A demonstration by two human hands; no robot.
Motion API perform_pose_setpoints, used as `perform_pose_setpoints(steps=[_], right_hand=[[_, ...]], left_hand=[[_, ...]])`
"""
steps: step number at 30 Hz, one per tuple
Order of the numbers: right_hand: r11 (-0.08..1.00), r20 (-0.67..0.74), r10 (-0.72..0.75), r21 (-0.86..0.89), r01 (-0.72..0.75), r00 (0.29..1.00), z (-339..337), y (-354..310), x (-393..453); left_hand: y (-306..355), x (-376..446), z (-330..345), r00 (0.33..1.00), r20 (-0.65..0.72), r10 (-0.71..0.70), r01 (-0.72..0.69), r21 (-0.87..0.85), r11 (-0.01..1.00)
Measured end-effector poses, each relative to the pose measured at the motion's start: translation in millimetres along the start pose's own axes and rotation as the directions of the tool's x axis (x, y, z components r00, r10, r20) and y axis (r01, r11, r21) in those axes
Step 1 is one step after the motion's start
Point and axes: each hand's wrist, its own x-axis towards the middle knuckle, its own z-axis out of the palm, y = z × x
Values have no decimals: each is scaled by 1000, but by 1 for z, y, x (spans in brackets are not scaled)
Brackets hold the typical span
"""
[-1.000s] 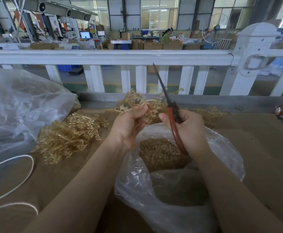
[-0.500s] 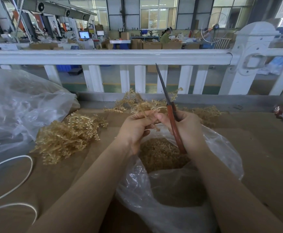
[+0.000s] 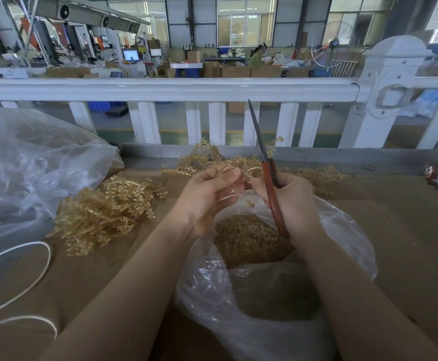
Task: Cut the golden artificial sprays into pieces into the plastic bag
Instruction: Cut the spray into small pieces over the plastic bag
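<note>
Bare surface (image 3: 408, 230) lies open at right of frame. Left, a spray pile (image 3: 103, 212) and big bag (image 3: 30, 173) crowd passage; the railing (image 3: 160, 89) closes the top.

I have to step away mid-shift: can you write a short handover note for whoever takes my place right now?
Left hand: pinches a thin golden artificial spray stem over the bag.
Right hand: grips the red-handled scissors, blades pointing up and away.
Clear plastic bag: open beneath both hands, already holding a heap of golden cut pieces.
Left to do: a pile of uncut golden sprays lies on the brown table left of the bag, and more sprays lie behind the hands by the white railing.
</note>
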Motion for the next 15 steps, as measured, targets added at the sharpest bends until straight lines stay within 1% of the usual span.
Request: perform_pose_setpoints(steps=[4, 6, 9, 11, 15], right_hand=[[999, 11, -37, -31, 38, 999, 2, 2, 0], [993, -29, -71, -94, 68, 997, 0, 3, -2], [972, -84, -114, -216, 93, 990, -2, 3, -5], [935, -76, -166, -329, 132, 983, -2, 2, -6], [824, 30, -220, -529, 202, 975, 1, 4, -8]], left_hand=[[-4, 3, 1, 982, -100, 158, -149, 96, 984], [-4, 4, -2, 960, -124, 251, -229, 170, 958], [-2, 5, -7, 924, -145, 354, -318, 224, 921], [0, 5, -9, 905, -132, 404, -359, 270, 893], [2, 4, -10, 900, -59, 432, -403, 268, 875]])
